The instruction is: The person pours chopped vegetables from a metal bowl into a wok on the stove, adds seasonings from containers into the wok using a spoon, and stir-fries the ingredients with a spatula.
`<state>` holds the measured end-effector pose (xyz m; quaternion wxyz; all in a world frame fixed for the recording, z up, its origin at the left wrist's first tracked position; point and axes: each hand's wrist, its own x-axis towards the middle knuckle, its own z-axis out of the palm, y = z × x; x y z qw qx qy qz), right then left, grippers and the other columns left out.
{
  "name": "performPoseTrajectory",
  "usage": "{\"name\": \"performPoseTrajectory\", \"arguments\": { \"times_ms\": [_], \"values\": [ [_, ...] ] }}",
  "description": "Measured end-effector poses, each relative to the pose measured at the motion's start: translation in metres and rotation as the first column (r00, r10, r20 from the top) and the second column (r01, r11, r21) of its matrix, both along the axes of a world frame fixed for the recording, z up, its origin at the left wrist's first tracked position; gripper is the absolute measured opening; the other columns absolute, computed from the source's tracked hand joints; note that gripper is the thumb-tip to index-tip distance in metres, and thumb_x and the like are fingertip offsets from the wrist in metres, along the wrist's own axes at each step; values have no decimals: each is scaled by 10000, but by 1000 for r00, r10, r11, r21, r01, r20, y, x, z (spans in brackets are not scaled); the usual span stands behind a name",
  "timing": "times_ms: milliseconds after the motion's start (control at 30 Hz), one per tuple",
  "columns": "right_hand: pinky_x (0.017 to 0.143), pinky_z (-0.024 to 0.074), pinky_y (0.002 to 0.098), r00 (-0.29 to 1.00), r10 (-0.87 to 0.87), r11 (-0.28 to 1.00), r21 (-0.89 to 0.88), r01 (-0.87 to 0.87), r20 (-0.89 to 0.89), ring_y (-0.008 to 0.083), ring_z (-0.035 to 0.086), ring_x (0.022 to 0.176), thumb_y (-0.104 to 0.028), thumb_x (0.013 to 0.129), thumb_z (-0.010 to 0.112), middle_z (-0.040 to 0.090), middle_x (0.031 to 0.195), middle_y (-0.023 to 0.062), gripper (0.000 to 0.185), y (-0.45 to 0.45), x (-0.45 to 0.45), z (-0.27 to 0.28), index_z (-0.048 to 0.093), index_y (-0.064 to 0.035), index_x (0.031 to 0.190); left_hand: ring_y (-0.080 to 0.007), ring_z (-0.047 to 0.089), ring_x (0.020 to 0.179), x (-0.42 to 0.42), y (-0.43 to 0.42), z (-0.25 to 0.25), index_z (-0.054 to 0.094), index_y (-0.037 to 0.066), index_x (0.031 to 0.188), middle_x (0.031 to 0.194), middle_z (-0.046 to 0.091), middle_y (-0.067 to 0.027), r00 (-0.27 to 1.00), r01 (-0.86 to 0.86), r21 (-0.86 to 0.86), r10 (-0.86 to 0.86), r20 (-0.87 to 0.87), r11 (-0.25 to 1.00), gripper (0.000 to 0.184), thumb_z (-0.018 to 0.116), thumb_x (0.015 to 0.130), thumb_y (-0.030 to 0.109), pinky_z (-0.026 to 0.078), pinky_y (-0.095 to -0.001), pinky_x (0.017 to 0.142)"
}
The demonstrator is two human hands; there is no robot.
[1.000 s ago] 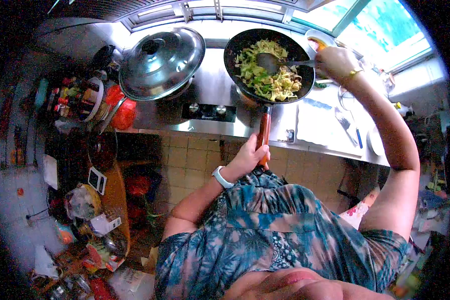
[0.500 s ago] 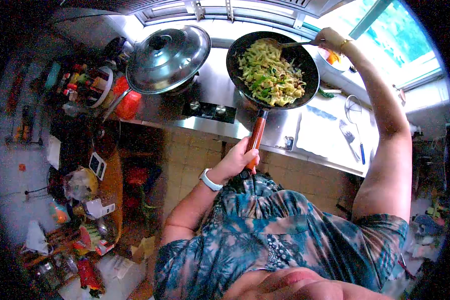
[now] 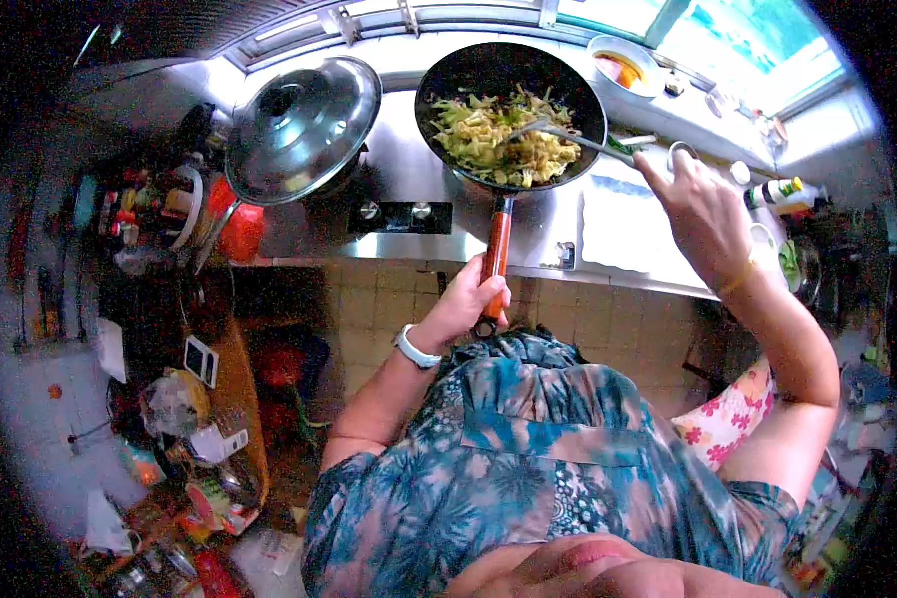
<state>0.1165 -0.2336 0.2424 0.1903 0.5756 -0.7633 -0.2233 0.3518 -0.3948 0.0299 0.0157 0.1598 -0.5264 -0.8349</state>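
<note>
A black wok point(image 3: 468, 72) sits on the right side of the stove, tilted slightly in view, with chopped pale-green and yellow vegetables point(image 3: 468, 135) inside. My left hand point(image 3: 465, 302) is wrapped around its reddish-brown handle point(image 3: 500, 234). The fingers of my right hand point(image 3: 706, 221) are closed on the long metal handle of a spatula point(image 3: 593, 146). That spatula reaches over the wok's right rim, and its far end lies among the vegetables, partly hidden by them.
Left of the wok, a domed steel lid point(image 3: 314, 149) covers a pan on the other burner. Stove knobs point(image 3: 399, 216) face me. A white sheet point(image 3: 613, 224) lies to the right. Behind stand a bowl with orange pieces point(image 3: 618, 75) and a yellow-capped bottle point(image 3: 775, 191). A red container point(image 3: 237, 231) is far left.
My right hand has come down and toward me, from beyond the wok's far right side to its near right. The spatula now enters from the right, and the vegetables have shifted. My left hand keeps its hold.
</note>
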Motion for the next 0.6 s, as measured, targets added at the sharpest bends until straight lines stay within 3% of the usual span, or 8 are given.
{"name": "performPoseTrajectory", "arguments": {
  "times_ms": [167, 233, 333, 400, 500, 600],
  "values": [
    [545, 528, 300, 987, -160, 987, 3, 160, -11, 202, 637, 743, -84, 837, 503, 567, 986, 126, 476, 44, 37, 4, 504, -161, 1306, -181, 611, 615, -5, 1, -12, 322, 33, 1299, 821, 578, -94, 999, 44, -9, -44, -8, 999, 426, 471, 969, 258, 540, -300, 578],
    [544, 519, 289, 996, -84, 996, -16, 83, -21, 212, 633, 719, -104, 840, 509, 582, 964, 116, 451, 54, 33, -15, 523, -159, 1288, -186, 615, 614, -6, -2, -11, 316, 33, 1296, 820, 578, -97, 999, 50, 0, -50, 0, 999, 425, 471, 969, 256, 540, -300, 578],
    [547, 522, 298, 985, -163, 984, 86, 157, 63, 220, 638, 732, -109, 863, 502, 602, 909, 103, 388, 41, 34, -39, 536, -111, 1249, -196, 621, 608, -8, -4, -6, 317, 30, 1274, 819, 581, -103, 997, 75, 13, -75, 5, 997, 405, 471, 968, 246, 541, -310, 578],
    [528, 530, 313, 973, -200, 965, 197, 175, 117, 214, 658, 648, -51, 856, 482, 633, 969, 120, 479, 21, 23, -70, 473, -110, 1332, -201, 619, 599, -9, -5, -9, 318, 27, 1256, 821, 583, -107, 997, 81, 10, -81, -4, 997, 389, 471, 969, 240, 544, -322, 582],
    [513, 528, 315, 947, -265, 961, 135, 243, 182, 207, 664, 632, -62, 867, 475, 656, 931, 117, 462, -5, 4, -95, 482, -98, 1327, -202, 620, 605, -9, -6, -6, 310, 25, 1259, 822, 584, -110, 994, 108, 30, -109, 11, 994, 393, 466, 971, 243, 545, -329, 589],
    [507, 523, 340, 962, -230, 970, 110, 215, 147, 227, 660, 628, -49, 868, 471, 652, 926, 106, 427, -4, -8, -71, 526, -111, 1287, -185, 610, 650, -11, -6, -5, 328, 31, 1204, 825, 568, -99, 993, 115, 48, -116, 18, 992, 333, 470, 975, 226, 552, -326, 602]
  ]
}}
